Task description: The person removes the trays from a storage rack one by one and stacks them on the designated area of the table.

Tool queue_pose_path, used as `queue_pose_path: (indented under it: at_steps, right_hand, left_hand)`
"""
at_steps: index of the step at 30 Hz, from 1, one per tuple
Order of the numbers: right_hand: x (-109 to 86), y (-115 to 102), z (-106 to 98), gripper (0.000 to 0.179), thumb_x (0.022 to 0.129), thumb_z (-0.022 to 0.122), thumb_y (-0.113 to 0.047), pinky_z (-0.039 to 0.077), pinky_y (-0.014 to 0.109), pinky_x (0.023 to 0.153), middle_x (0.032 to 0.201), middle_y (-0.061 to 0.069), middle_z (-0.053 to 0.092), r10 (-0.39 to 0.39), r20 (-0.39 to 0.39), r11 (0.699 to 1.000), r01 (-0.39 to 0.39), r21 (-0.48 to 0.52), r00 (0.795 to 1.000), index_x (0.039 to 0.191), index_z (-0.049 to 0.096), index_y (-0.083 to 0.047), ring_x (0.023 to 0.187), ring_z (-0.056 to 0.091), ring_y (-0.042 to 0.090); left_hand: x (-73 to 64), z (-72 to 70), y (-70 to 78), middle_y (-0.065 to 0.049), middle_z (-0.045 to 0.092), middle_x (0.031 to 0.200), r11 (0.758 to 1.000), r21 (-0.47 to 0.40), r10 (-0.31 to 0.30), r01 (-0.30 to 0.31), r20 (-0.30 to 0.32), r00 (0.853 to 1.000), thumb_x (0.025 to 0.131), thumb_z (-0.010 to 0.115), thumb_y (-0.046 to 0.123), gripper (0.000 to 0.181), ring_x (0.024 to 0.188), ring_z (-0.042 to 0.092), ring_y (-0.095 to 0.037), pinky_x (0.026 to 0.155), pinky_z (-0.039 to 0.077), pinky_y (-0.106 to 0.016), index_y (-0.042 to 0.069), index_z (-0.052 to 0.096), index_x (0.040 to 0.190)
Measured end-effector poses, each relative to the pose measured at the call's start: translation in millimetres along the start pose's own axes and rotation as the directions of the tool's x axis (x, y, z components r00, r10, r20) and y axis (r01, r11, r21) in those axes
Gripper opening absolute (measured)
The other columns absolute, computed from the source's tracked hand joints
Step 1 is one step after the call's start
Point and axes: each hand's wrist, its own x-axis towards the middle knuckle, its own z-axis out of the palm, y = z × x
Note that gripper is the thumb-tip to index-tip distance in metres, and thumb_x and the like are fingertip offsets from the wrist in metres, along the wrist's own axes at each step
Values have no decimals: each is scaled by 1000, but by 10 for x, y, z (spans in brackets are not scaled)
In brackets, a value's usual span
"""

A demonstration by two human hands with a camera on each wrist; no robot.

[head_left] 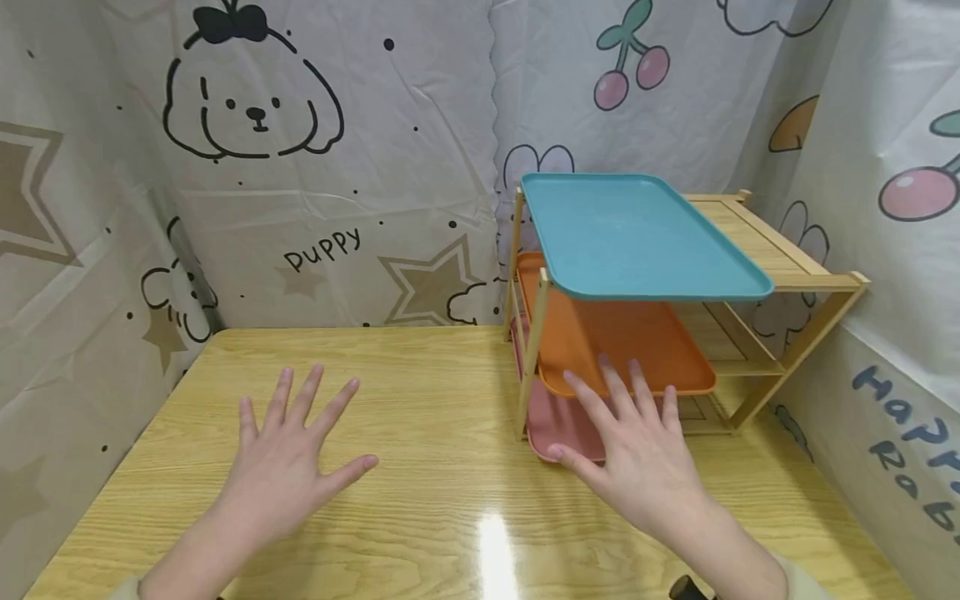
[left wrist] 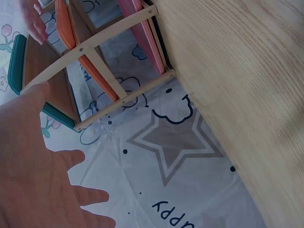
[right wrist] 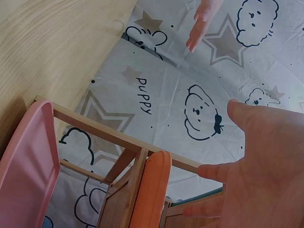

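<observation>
Printed cloth (head_left: 420,167) is backing the surface (head_left: 420,483). Left grip (head_left: 281,471), right grip (head_left: 641,454) hovering, fingers spread apart, holding nothing. At right, wooden rack (head_left: 757,237) is carrying blue tray (head_left: 645,237), orange tray (head_left: 600,333), pink tray (head_left: 557,421). Seemingly readying; grasping would be needing fingers closing on a rim.

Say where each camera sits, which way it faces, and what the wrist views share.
Head: worn on the head, facing forward and down at the table and rack; shows left hand, right hand and forearms.
Left wrist: on that wrist, facing past the left hand to the rack and cloth; right hand's fingers at top left.
Right wrist: on that wrist, facing past the right hand to the rack and cloth; left hand at top.
Shared by both wrists: rack, orange tray, pink tray, both hands.
</observation>
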Motion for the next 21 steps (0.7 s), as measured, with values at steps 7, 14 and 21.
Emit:
queue_pose_path:
  at_steps: [7,14,21]
  right_hand:
    - [-47,12,-131,80,83,51,-68,12,67,108,157,11,17,-15,-45,997,18,71,999,149,23,-35,142,12,41]
    - [-89,161,-507,86,76,72,-51,31,65,100,156,3,21,-57,-274,986,98,138,960,148,30,-29,142,20,32]
    - [-35,538,-827,87,73,78,-44,19,64,108,155,9,24,-27,-372,983,92,158,928,146,35,-23,143,16,33]
  left_hand:
    - [35,-26,42,-12,6,158,1000,-15,16,-16,-32,999,81,46,74,87,143,-7,-39,101,-7,-73,36,12,151]
    - [243,-178,272,-12,9,158,995,-55,77,-84,-124,989,78,51,74,91,144,-2,-38,104,1,-72,33,15,151]
    - [546,-356,630,-9,12,158,964,-76,225,-256,-287,931,75,60,68,94,144,7,-38,106,8,-70,30,19,151]
